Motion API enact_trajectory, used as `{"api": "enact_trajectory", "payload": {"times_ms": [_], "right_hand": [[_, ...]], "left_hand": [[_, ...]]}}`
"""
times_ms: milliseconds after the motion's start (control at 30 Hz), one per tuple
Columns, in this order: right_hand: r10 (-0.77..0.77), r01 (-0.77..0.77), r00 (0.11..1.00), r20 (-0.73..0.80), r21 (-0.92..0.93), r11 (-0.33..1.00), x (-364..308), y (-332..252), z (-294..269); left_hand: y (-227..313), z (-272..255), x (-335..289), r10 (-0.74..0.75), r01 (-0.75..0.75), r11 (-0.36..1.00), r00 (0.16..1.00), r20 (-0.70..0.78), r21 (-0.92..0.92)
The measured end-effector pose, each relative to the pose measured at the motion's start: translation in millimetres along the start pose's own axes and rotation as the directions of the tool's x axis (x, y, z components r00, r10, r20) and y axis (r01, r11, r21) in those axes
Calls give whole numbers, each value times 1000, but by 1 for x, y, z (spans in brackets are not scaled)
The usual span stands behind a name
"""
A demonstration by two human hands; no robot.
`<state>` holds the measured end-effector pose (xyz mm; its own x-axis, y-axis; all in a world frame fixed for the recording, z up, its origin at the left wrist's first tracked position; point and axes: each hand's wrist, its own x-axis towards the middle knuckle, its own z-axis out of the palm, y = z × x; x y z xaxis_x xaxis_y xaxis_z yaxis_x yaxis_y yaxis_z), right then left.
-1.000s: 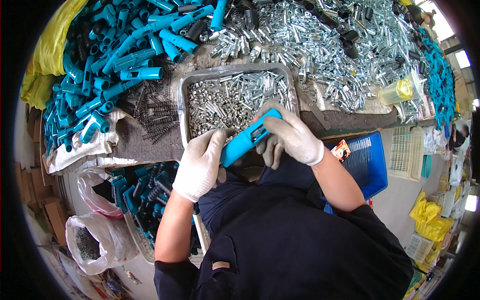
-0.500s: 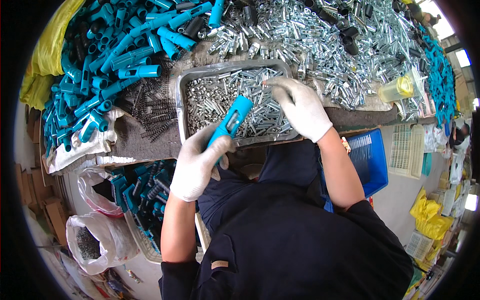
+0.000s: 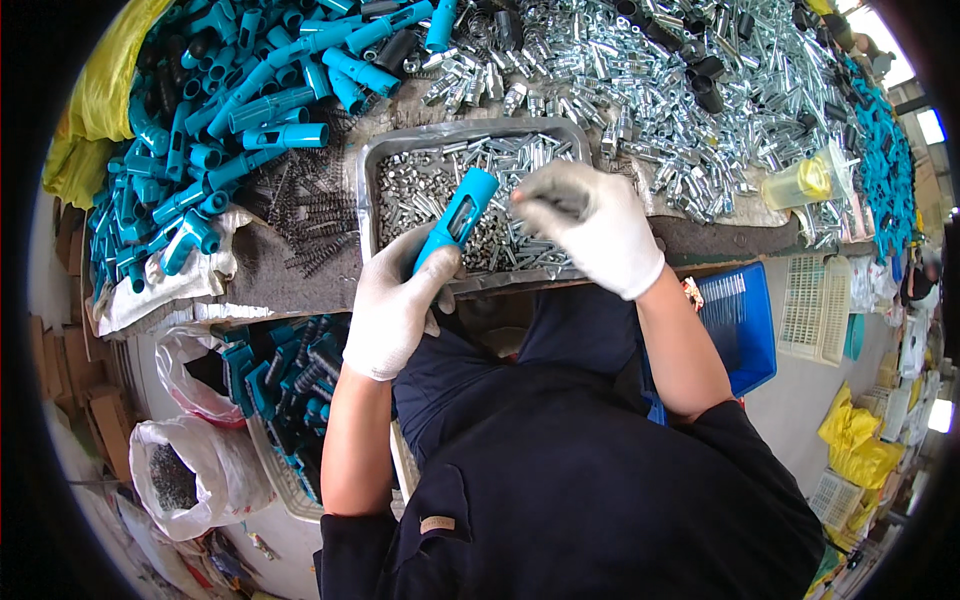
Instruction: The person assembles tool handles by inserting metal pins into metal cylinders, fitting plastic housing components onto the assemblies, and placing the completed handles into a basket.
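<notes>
Teal tube (image 3: 441, 228) — in left grip (image 3: 400, 295) | grey tray (image 3: 450, 130) — metal parts (image 3: 411, 195) (loose)

At the far left, a crumpled bag of glossy yellow plastic (image 3: 105, 90) hangs at the table's edge. Nearer on the left, brown cardboard boxes (image 3: 108, 425) stand by an open white woven sack (image 3: 235, 470) holding small dark pieces. To the right, a deep blue rectangular plastic crate (image 3: 764, 362) sits near a cream latticed plastic basket (image 3: 812, 312) on the grey floor (image 3: 780, 415); farther right lies rumpled bright-yellow plastic sheeting (image 3: 862, 445).
</notes>
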<state>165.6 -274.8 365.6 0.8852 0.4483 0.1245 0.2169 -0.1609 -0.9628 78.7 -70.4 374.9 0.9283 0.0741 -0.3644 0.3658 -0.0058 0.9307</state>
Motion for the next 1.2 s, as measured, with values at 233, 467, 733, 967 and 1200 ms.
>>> {"api": "enact_trajectory", "payload": {"times_ms": [233, 467, 733, 967, 1200], "right_hand": [[-302, 346, 938, 168, -471, 812, -2, -10, 8], [-386, 470, 881, 274, -606, 642, -8, -2, 21], [-266, 305, 949, 170, -711, 633, -10, 5, 40], [147, -174, 985, 96, 432, 885, -9, 11, 27], [238, -236, 964, 118, 792, 563, -21, 15, 39]], "left_hand": [[5, 3, 0, 52, -47, 948, 999, -5, 315], [3, 11, -1, 354, -234, 733, 933, -63, 639], [-8, 28, 1, 437, -244, 695, 891, -127, 676], [9, 34, -17, 169, -118, 958, 968, -183, 262], [13, 41, -6, 178, -160, 970, 980, -90, 181]]}}
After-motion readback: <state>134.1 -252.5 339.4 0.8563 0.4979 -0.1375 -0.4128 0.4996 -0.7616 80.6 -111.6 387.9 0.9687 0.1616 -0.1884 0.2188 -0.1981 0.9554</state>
